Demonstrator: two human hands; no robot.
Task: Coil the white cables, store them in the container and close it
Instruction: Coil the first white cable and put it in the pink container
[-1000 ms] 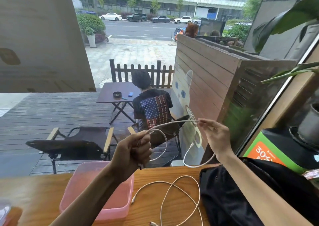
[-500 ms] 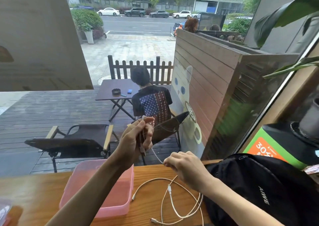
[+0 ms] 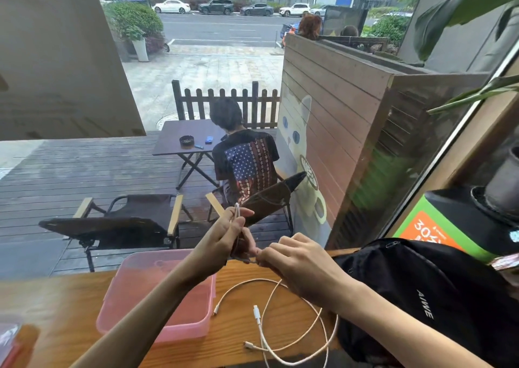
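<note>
My left hand [image 3: 224, 238] is raised above the wooden counter and grips a folded bundle of white cable [image 3: 236, 210], whose top loop sticks out above the fingers. My right hand [image 3: 297, 263] is next to it, its fingertips pinching the cable at the bundle's lower end. The loose remainder of the white cable [image 3: 323, 325] hangs down from my right hand and lies in loops on the counter, with its plugs [image 3: 257, 311] showing. The open pink plastic container [image 3: 157, 292] sits on the counter under my left forearm, with no cable in it.
A black bag [image 3: 421, 297] lies on the counter at the right, against the loose cable. A green and orange box [image 3: 421, 227] stands behind it. The wooden counter [image 3: 56, 303] ends at a window; outside are chairs, a table and a seated person.
My right hand came down from holding the cable stretched out high, dropped to the counter, then rose to meet my left hand at the bundle's lower end. More cable lies gathered in my left hand.
</note>
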